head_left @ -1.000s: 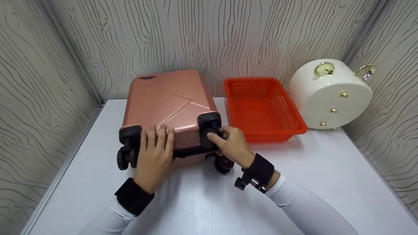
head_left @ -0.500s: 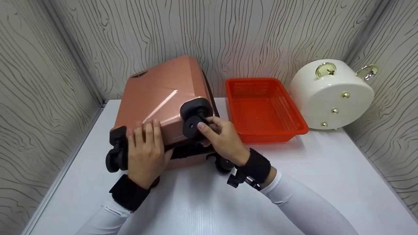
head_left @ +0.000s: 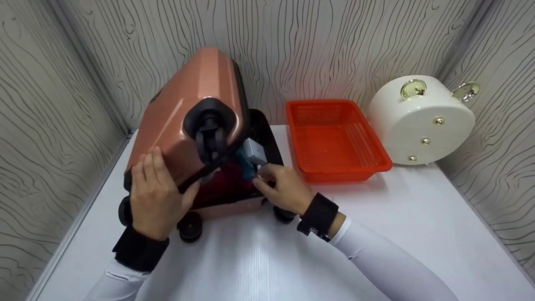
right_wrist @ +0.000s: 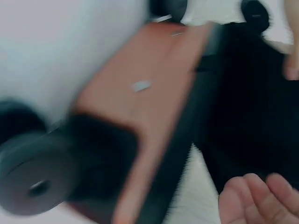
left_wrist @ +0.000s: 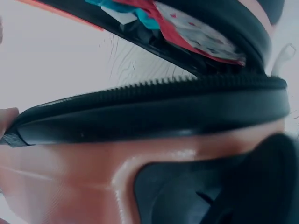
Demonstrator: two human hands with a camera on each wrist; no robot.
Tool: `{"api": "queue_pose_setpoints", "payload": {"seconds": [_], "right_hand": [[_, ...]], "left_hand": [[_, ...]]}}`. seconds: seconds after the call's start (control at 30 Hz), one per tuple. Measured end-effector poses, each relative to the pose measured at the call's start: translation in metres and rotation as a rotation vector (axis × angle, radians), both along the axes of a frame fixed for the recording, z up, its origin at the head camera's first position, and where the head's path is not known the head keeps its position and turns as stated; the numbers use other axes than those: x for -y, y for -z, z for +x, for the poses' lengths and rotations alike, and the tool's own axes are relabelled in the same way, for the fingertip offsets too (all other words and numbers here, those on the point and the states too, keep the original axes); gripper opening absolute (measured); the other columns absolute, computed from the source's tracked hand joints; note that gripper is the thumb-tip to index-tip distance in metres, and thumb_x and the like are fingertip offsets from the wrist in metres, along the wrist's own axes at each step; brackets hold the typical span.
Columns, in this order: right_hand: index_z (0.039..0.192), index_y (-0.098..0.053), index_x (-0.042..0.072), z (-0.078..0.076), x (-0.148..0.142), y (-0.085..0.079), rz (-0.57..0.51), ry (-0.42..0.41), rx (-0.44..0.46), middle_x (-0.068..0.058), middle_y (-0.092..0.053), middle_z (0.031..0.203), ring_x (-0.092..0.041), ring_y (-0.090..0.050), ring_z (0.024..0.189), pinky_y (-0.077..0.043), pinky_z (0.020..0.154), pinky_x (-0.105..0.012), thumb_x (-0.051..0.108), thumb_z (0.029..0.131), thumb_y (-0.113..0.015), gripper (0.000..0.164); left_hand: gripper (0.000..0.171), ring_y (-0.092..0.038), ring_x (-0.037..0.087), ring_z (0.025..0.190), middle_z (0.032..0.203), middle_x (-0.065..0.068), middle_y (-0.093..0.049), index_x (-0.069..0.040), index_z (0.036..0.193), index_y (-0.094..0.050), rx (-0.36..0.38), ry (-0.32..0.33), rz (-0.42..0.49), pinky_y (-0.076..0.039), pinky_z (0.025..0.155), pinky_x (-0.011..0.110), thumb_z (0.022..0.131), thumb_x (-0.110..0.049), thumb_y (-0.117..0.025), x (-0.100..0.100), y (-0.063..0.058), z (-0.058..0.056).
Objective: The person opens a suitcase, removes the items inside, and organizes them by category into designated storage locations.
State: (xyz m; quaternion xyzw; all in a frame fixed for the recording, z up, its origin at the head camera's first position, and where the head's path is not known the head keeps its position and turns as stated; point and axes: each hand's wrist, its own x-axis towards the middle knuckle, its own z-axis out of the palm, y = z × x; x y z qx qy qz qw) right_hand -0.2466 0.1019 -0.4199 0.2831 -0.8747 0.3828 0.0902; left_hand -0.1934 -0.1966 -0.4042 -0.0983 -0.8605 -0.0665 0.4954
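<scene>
A rose-pink hard-shell suitcase (head_left: 179,108) lies on the table, its lid lifted and tilted to the left. My left hand (head_left: 156,194) holds the lid's front edge, fingers flat on the outer shell and thumb at the zippered rim (left_wrist: 154,112). Over the right front of the opened case is my right hand (head_left: 284,186), fingers loosely bent beside a small light-grey box (head_left: 254,151). Teal cloth (head_left: 245,165) and dark red cloth (head_left: 223,182) show inside; the lid hides the rest. A black caster wheel (head_left: 211,142) sticks out from the lid's corner.
Right of the suitcase stands a red plastic basket (head_left: 338,142). Beyond it, a round white case (head_left: 422,121) with gold-coloured fittings leans near the right wall. Patterned panels (head_left: 267,42) enclose the white table (head_left: 259,267) at the back and sides.
The lid has swung up and leftward, exposing the contents. My left hand moved left with it; my right hand let go of the caster wheel and is now by the grey box.
</scene>
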Motion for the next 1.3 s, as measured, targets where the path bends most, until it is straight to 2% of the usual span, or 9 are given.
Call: {"api": "queue_pose_setpoints", "payload": {"seconds": [0.13,0.3,0.4,0.53,0.77,0.9,1.07,1.2,1.3], "right_hand": [[0.129,-0.075,0.003,-0.003,-0.005,0.018,0.264,-0.038,-0.096,-0.015,-0.078,0.121,-0.03,-0.073,0.106,-0.062,0.097,-0.047,0.029,0.103,-0.076,0.037],[0.121,-0.079,0.003,-0.004,-0.007,0.032,0.402,-0.062,-0.211,-0.014,-0.08,0.118,-0.03,-0.074,0.103,-0.063,0.094,-0.046,0.025,0.102,-0.077,0.029],[0.11,-0.082,0.004,-0.004,-0.007,0.036,0.413,-0.058,-0.291,-0.012,-0.082,0.11,-0.029,-0.074,0.097,-0.063,0.091,-0.043,0.022,0.1,-0.08,0.021],[0.1,-0.082,0.006,-0.003,-0.006,0.039,0.402,-0.05,-0.343,-0.009,-0.082,0.098,-0.026,-0.073,0.09,-0.063,0.085,-0.04,0.019,0.097,-0.083,0.014],[0.092,-0.082,0.008,0.001,-0.005,0.043,0.423,-0.024,-0.398,-0.004,-0.08,0.087,-0.021,-0.071,0.082,-0.062,0.079,-0.035,0.021,0.098,-0.081,0.014],[0.09,-0.081,0.009,0.002,-0.005,0.044,0.432,-0.001,-0.41,-0.004,-0.08,0.086,-0.021,-0.072,0.082,-0.062,0.079,-0.035,0.023,0.099,-0.081,0.017],[0.093,-0.083,0.008,0.003,-0.01,0.044,0.442,0.027,-0.381,-0.004,-0.081,0.088,-0.022,-0.072,0.084,-0.063,0.081,-0.035,0.025,0.1,-0.08,0.018],[0.095,-0.084,0.008,0.003,-0.015,0.043,0.433,0.046,-0.373,-0.005,-0.081,0.089,-0.023,-0.072,0.084,-0.064,0.081,-0.036,0.024,0.1,-0.081,0.017],[0.095,-0.084,0.008,0.003,-0.018,0.042,0.424,0.06,-0.379,-0.005,-0.081,0.088,-0.023,-0.072,0.084,-0.064,0.079,-0.037,0.023,0.099,-0.081,0.016]], "left_hand": [[0.111,-0.06,0.062,0.119,0.134,0.045,-0.058,0.019,0.15,-0.042,0.012,0.041,0.094,-0.054,0.101,0.071,0.075,-0.041,-0.096,0.011,-0.004,0.002],[0.109,-0.058,0.06,0.121,0.137,0.043,-0.056,0.016,0.152,-0.041,0.025,0.066,0.205,-0.054,0.096,0.075,0.077,-0.045,-0.092,0.023,-0.006,0.004],[0.108,-0.055,0.061,0.119,0.135,0.043,-0.053,0.015,0.151,-0.04,0.013,0.055,0.25,-0.053,0.092,0.076,0.079,-0.047,-0.091,0.031,-0.008,0.004],[0.108,-0.048,0.061,0.119,0.132,0.044,-0.047,0.015,0.151,-0.038,0.015,0.041,0.331,-0.045,0.096,0.073,0.081,-0.049,-0.088,0.042,-0.01,0.004],[0.106,-0.043,0.054,0.129,0.137,0.041,-0.042,0.005,0.157,-0.035,0.109,0.027,0.54,-0.041,0.102,0.074,0.083,-0.048,-0.089,0.061,-0.014,0.009],[0.103,-0.041,0.048,0.127,0.141,0.039,-0.044,-0.002,0.159,-0.037,0.132,0.05,0.651,-0.038,0.1,0.068,0.081,-0.039,-0.093,0.073,-0.013,0.009],[0.104,-0.042,0.046,0.121,0.138,0.039,-0.05,0.005,0.159,-0.04,0.112,0.03,0.709,-0.036,0.099,0.062,0.08,-0.034,-0.094,0.083,-0.011,0.004],[0.092,-0.044,0.019,0.114,0.124,0.014,-0.055,0.004,0.154,-0.049,0.133,-0.018,0.809,-0.037,0.095,0.039,0.082,-0.032,-0.094,0.089,-0.008,0.0],[0.074,-0.041,0.002,0.102,0.111,-0.007,-0.048,-0.001,0.143,-0.057,0.155,-0.052,0.897,-0.033,0.087,0.025,0.085,-0.033,-0.091,0.095,-0.004,-0.004]]}}
